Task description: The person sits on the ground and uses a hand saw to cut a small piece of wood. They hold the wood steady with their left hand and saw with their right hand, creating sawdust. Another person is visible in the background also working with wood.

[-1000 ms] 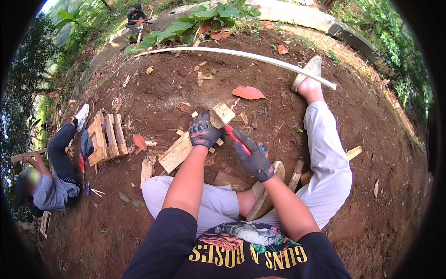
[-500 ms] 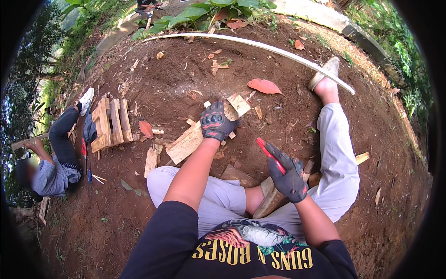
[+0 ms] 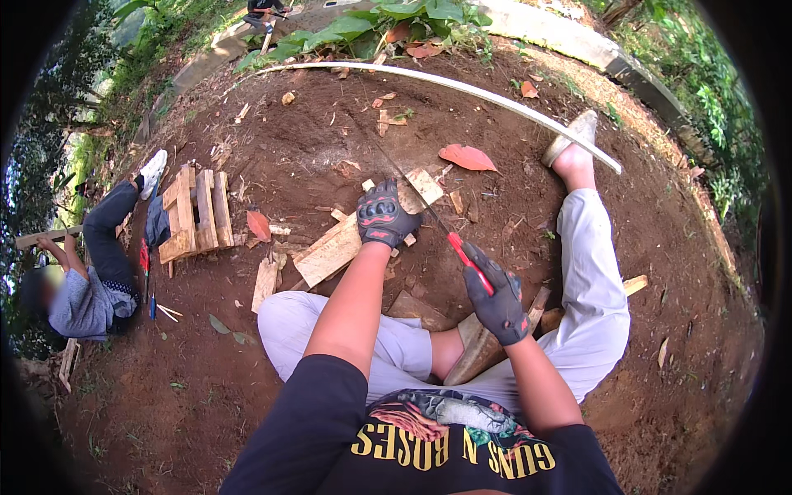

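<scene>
Brown soil (image 3: 206, 404) spreads under the work, with a pale concrete curb (image 3: 569, 37) and leafy plants (image 3: 355, 33) beyond. Just ahead of the person's folded leg, a saw (image 3: 456, 242) slants on a diagonal: its red handle sits at lower right, and its thin dark blade points away to the upper left, crossing the pale wooden block (image 3: 427, 188). The gloved right hand (image 3: 497, 297) has its fingers wrapped round the handle, clamped on it. The gloved left hand (image 3: 385, 214) rests against the block's left side, fingers close together; their tips are hidden, so I cannot tell how tightly they close. A longer board (image 3: 328, 254) runs out from beneath that hand toward the lower left.
</scene>
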The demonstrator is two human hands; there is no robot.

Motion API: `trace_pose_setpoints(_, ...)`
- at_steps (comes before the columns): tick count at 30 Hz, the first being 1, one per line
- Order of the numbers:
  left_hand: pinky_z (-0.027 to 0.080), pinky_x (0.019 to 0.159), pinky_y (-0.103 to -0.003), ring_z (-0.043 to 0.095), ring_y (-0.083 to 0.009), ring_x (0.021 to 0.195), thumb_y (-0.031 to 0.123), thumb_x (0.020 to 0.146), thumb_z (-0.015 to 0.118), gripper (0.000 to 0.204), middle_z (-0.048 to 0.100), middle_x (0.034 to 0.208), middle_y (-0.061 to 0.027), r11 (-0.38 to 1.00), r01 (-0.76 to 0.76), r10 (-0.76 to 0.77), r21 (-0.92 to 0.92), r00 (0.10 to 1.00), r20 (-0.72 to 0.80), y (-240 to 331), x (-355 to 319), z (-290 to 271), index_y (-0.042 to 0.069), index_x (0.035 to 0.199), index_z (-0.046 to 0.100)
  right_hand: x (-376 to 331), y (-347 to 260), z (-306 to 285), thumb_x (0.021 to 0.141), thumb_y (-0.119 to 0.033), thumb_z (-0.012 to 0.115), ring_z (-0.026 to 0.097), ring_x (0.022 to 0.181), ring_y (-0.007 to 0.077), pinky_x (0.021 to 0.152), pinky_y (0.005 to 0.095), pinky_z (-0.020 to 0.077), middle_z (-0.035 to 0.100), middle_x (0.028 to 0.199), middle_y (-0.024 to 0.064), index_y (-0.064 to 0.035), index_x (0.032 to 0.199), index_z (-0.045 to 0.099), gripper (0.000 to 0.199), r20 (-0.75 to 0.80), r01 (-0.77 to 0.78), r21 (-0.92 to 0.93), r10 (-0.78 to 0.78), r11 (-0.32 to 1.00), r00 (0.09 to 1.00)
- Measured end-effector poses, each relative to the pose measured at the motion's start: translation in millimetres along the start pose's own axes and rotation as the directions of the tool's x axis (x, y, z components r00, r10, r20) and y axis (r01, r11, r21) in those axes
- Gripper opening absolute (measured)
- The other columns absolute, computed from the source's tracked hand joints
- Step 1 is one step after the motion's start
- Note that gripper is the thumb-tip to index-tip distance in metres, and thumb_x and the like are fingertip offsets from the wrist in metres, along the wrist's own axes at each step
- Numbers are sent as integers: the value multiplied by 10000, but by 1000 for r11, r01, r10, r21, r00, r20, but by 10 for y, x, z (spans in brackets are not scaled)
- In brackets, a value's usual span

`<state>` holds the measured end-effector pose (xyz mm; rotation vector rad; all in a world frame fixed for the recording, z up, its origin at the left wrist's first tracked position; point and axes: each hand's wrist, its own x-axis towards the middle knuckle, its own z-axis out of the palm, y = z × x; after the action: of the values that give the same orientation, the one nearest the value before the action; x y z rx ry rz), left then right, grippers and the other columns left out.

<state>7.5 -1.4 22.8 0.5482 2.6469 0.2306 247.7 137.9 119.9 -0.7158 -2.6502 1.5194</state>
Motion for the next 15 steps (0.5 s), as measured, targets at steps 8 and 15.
trace_pose_setpoints(8,488,1179,-498,654,-321,1371,625,789,875,1019,671,1488,-171,1000,-4,4,-27,1000,22,10,-11,41,66,1582,563,-806,-739,-839,1072,-152,659,760,1260,371,1090,441,567,780,1354,209,-26,1424,732,380,13,-58,-133,61,989,998)
trace_pose_setpoints(15,500,1168,-480,668,-332,1346,605,767,894,987,679,1460,-174,998,-28,27,-48,1000,-10,-36,4,125,54,1531,600,472,-498,-160,1075,-225,695,785,1184,366,1042,424,583,793,1292,222,-106,1436,745,383,-6,-10,-73,9,997,1000)
